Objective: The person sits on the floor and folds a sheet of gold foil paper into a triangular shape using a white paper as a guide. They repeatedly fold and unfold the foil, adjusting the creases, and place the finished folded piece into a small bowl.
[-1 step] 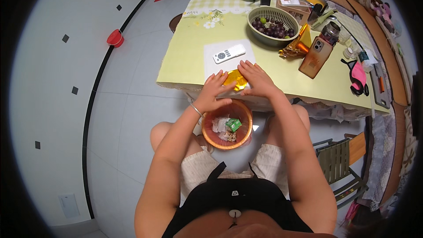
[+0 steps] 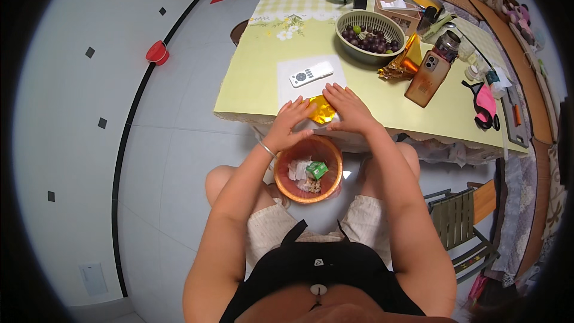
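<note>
A small piece of shiny gold foil (image 2: 322, 110) lies flat on a white sheet of paper (image 2: 287, 91) at the table's near edge. My left hand (image 2: 288, 125) rests at the foil's left side, fingers spread and the fingertips by its edge. On the other side, my right hand (image 2: 351, 110) lies with its fingers stretched out, touching the foil's right edge. Neither hand grips anything. Just beyond the hands, a white remote control (image 2: 311, 74) sits on the paper. Parts of the foil's edges are hidden under my fingers.
Below the table edge stands a lined waste bin (image 2: 278, 174) with a green box inside. A colander (image 2: 342, 48) of grapes, crumpled gold wrapping (image 2: 409, 60), a phone (image 2: 428, 79) and a pink eye mask (image 2: 485, 106) are farther right. A folding chair (image 2: 452, 221) stands at right.
The fingers of my left hand have shifted slightly, so a little more of the gold foil shows. My right hand has hardly moved.
</note>
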A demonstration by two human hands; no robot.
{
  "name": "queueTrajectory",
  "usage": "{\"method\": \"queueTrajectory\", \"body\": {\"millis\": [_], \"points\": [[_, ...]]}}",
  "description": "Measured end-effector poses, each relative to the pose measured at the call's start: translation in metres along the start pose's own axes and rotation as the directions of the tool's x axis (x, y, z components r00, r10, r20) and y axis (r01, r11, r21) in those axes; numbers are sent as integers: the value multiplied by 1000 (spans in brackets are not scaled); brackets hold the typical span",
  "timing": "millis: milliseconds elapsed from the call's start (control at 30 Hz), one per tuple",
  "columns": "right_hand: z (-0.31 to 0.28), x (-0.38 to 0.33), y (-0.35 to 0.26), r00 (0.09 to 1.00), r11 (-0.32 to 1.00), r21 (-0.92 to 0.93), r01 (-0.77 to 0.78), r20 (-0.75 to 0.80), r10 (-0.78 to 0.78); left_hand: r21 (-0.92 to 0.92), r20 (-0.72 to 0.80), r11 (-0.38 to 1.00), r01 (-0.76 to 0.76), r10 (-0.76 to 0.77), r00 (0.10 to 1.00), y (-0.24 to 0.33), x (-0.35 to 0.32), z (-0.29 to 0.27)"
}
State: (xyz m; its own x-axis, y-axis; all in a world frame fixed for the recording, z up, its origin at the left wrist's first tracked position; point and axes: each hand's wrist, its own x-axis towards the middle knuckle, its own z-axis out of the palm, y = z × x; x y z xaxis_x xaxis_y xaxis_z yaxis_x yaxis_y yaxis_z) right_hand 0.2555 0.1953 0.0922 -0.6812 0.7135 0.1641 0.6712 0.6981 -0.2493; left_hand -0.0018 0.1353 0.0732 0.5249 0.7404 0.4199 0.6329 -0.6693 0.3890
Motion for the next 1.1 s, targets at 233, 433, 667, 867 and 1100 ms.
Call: {"method": "queueTrajectory", "body": {"millis": [233, 433, 667, 867, 1100], "points": [[0, -7, 2, 994, 991, 131, -8, -109, 22, 45, -293, 987, 153, -134, 947, 19, 19, 19], [7, 1, -8, 786, 987, 154, -37, -605, 124, 195, -350, 952, 235, -156, 924, 23, 31, 9], [-8, 2, -29, 874, 13, 978, -206, 178, 451, 296, -530, 891, 343, -146, 835, 91, 7, -37], [10, 10, -92, 921, -125, 990, -62, 105, 376, 522, -426, 803, 287, -46, 904, 124, -38, -37], [21, -15, -113, 940, -253, 963, -96, 171, 295, 209, -544, 873, 440, -270, 794, 144, -83, -48]]}}
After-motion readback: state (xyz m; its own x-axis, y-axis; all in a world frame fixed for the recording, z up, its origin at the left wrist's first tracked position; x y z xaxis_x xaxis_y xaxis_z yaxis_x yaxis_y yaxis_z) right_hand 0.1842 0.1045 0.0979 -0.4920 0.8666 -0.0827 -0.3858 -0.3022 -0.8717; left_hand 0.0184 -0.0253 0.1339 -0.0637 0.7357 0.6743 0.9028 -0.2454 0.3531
